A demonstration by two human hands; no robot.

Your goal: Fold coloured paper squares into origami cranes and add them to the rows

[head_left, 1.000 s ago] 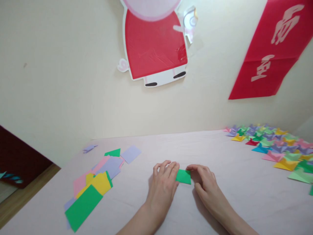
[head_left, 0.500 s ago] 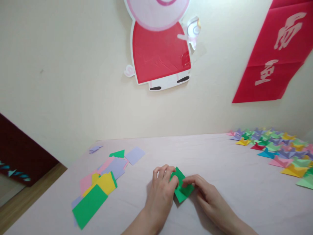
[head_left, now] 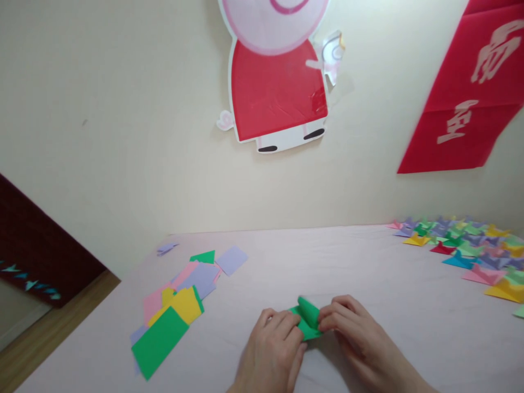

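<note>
A small square of green paper lies on the table in front of me, partly folded, with a flap curling up at its far side. My left hand has its fingers bent over the paper's left part and holds it against the surface. At the right side, the fingertips of my right hand pinch the raised flap. Fingers cover the left corner, and the thumb of the right hand is mostly hidden.
Left of my hands, loose paper sheets overlap: green, yellow, purple and pink. Rows of folded paper shapes stand at the table's right side. Behind rises a wall with a cartoon cutout and a red banner.
The green paper lay mostly flat and now has a flap raised. My left hand has shifted down and right, and the right hand now grips the flap. The view has shifted slightly left.
</note>
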